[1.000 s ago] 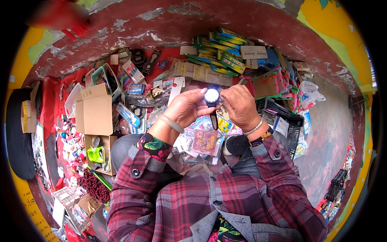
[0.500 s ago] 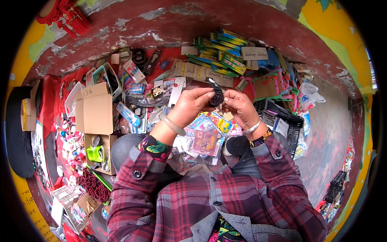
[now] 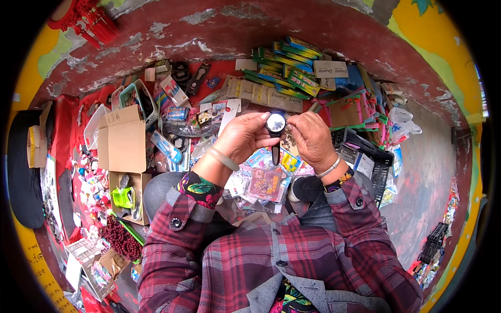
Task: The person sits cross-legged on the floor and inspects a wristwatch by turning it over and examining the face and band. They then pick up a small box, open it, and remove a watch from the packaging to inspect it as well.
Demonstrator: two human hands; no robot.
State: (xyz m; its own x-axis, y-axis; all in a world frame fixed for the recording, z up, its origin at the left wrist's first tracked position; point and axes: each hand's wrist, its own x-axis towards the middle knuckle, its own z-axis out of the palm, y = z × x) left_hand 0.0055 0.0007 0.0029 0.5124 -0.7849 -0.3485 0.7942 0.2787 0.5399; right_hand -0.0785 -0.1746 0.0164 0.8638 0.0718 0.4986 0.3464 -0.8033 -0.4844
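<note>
A wristwatch [image 3: 275,125] with a round, pale, shiny face and a dark strap hangs between both hands, just above the middle of the view. The strap drops straight down toward six o'clock, narrow and matte. The left hand [image 3: 241,136] is curled, its fingertips pinching the watch case from nine o'clock; a pale band circles that wrist. The right hand [image 3: 312,138] is likewise curled, fingers closed on the case from three o'clock, with a thin bracelet and a beaded one at the wrist. Both sleeves are soft red plaid with flowered cuffs.

Below the hands, at six o'clock, lie glossy plastic packets [image 3: 265,180] in bright colours. At nine o'clock stands an open cardboard box [image 3: 125,143], flat brown flaps raised. At twelve to one o'clock a fan of green and yellow flat packs [image 3: 284,65] leans against the rough, flaking red wall [image 3: 219,31]. At three o'clock sits a black plastic crate [image 3: 365,156] with a grid side. A string of dark red beads [image 3: 121,240] lies at eight o'clock.
</note>
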